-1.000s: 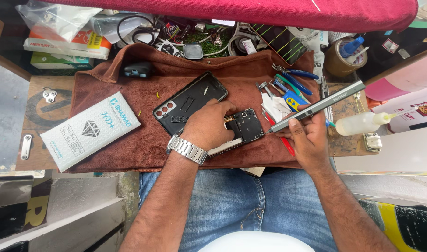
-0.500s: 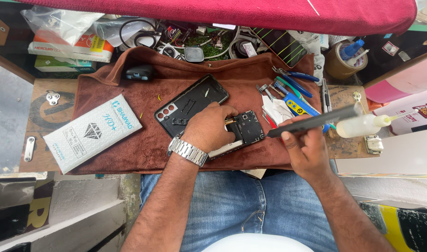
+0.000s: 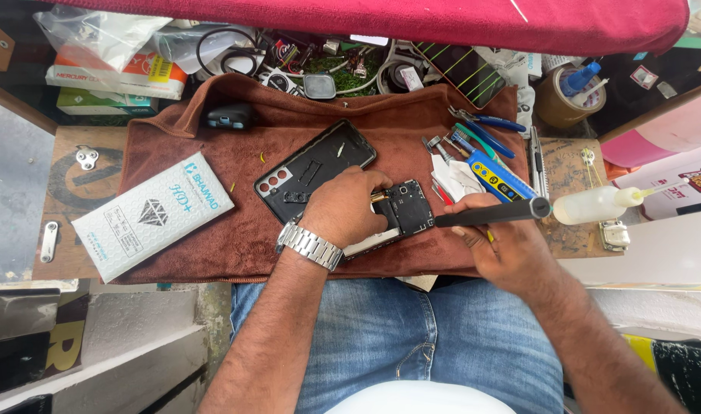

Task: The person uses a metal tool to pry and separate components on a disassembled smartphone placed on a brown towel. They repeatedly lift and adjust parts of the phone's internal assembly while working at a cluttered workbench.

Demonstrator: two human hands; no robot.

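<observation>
An opened smartphone (image 3: 402, 208) with its dark inner frame showing lies on a brown cloth (image 3: 235, 230). My left hand (image 3: 343, 205), a metal watch on the wrist, rests on top of it and pins it down. My right hand (image 3: 497, 244) grips a long dark screwdriver (image 3: 494, 214) that lies nearly level, its tip touching the phone's right edge. The phone's black back cover (image 3: 313, 167) lies just beyond my left hand, tilted on the cloth.
A white flat box (image 3: 152, 216) lies on the cloth at left. Pliers, tweezers and a blue tool (image 3: 488, 165) sit at right, with a white squeeze bottle (image 3: 595, 204) beyond. Cables, boxes and a tape roll (image 3: 559, 98) crowd the back edge.
My right hand has lowered the screwdriver from a raised slant to nearly level and brought its tip to the phone. The left hand stays on the phone.
</observation>
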